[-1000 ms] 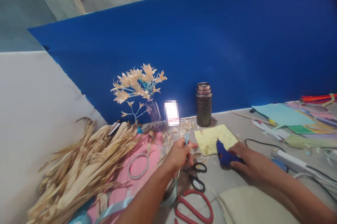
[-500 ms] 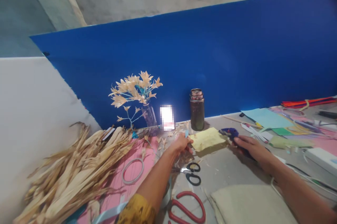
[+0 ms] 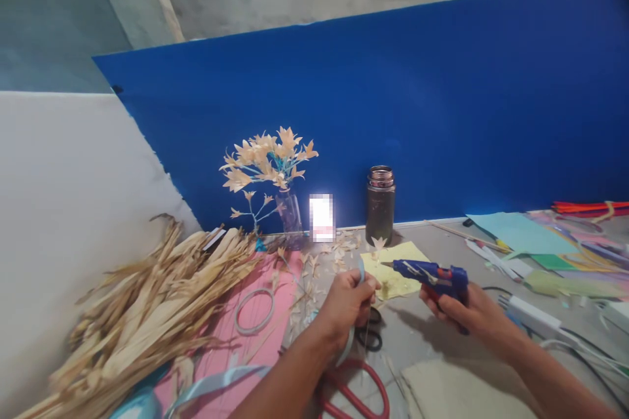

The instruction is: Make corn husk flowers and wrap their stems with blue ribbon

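Observation:
My left hand (image 3: 346,304) pinches a thin stem wrapped with pale blue ribbon (image 3: 360,270), with a small dried-husk flower (image 3: 378,243) at its top. My right hand (image 3: 455,311) grips a blue glue gun (image 3: 432,275), lifted off the table, its nozzle pointing left at the stem just right of my left hand. Below the two hands lies a yellow paper sheet (image 3: 393,268). Black-handled scissors (image 3: 369,334) sit partly hidden under my left hand.
A pile of dried corn husks (image 3: 142,314) lies at the left on pink paper (image 3: 230,347). A small vase of husk flowers (image 3: 275,176), a dark jar (image 3: 380,204), red scissors (image 3: 358,389), a tape ring (image 3: 254,309), coloured papers (image 3: 531,232), cables and a blue backboard surround the spot.
My right hand picked the glue gun up off the table and aimed its nozzle at the stem. My left hand raised the ribbon-wrapped stem toward me.

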Demonstrator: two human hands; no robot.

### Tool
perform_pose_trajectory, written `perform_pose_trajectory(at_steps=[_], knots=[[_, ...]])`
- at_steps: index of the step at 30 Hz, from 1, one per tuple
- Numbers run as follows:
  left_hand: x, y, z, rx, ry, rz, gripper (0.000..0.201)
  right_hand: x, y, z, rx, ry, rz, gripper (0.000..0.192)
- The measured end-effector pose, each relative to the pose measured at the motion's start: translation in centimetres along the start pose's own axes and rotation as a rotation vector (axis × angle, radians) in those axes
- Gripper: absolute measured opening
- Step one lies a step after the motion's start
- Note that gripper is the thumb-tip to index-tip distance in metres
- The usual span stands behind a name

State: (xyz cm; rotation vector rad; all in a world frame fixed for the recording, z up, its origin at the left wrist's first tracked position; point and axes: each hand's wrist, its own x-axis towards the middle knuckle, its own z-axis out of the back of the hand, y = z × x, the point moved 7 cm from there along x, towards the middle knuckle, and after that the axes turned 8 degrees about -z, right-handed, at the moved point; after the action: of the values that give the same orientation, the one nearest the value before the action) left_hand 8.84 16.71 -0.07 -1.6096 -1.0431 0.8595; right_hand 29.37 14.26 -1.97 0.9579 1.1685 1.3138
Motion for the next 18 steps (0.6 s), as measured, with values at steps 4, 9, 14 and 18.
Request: perform_pose_trajectory(at_steps=[4, 9, 14, 18], knots=[[0.2, 0.2, -0.5, -0.024, 0.011, -0.022, 0.040, -0.2, 0.3, -0.5, -0.078, -0.006, 0.055, 0.055], [0.3, 0.4, -0.7, -0.048, 0.009, -0.022, 0.040, -0.1, 0.8, -0.3, -0.121, -0.015, 0.093, 0.058], [0.1, 0.2, -0.6, -0.049, -0.005, -0.030, 0.039, -0.1, 1.4, -0.5, -0.115, 0.002, 0.136, 0.060], [0.0, 0.1, -0.6, -0.050, -0.001, -0.034, 0.041, -0.1, 1.3, -0.3, -0.144, -0.030, 0.139, 0.059]])
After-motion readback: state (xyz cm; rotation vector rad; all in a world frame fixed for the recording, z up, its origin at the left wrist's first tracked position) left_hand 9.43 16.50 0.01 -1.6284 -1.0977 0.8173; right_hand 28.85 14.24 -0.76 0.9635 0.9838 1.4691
